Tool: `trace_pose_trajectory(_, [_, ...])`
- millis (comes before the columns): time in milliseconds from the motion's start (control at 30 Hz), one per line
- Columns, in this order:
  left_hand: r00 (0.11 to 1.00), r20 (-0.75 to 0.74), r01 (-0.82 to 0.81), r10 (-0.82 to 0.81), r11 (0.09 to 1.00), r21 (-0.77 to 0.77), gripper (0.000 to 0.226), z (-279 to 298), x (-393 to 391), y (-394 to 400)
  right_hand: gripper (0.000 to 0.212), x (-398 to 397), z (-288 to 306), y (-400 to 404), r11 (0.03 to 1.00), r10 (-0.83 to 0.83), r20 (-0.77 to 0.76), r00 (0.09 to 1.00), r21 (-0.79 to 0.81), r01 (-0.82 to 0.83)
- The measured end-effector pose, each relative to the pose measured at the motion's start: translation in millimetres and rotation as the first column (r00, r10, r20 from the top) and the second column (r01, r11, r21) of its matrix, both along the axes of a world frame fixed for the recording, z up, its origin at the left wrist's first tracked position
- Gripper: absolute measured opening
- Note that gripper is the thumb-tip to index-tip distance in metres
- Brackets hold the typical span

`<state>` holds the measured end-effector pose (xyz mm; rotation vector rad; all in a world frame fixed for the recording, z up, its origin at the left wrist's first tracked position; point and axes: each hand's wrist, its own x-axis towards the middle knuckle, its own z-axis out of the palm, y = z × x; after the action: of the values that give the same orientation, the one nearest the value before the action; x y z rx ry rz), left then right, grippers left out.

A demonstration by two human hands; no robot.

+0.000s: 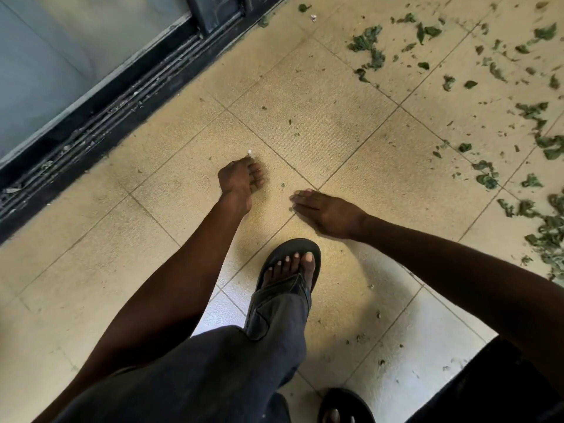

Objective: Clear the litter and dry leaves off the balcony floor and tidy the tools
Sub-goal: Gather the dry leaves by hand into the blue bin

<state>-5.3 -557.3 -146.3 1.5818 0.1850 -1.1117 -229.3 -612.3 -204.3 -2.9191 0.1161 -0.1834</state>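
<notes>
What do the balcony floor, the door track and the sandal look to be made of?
Balcony floor: likely ceramic tile, matt and finely textured, going by the straight grout lines; beige, dusty.
Door track: probably dark painted metal, with parallel ridged channels holding debris.
Sandal: black rubber or foam sole, dull finish; the strap material is unclear.
</notes>
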Motion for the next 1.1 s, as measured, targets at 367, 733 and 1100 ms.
trace_pose_trajectory(367, [0.994,-0.058,0.09,-0.089,0.996,0.01,0.011,-3,-29,-7,0.025,-40,18,-18,0.989,-0.049,-0.136,0.989,-0.147,0.029])
trace_pose_trajectory(733, [0.897,-0.401,0.141,-0.186,0.98,-0.139,0.046,2,-46,-31,0.018,61,79,-37,0.169,-0.781,-0.328,0.531,0.707,0.686])
trace_pose_trajectory(1100, [0.896,-0.444,-0.062,0.011,0.993,-0.102,0.037,2,-2,-57,0.027,120,84,-56,0.41,-0.743,-0.175,0.646,0.644,0.646])
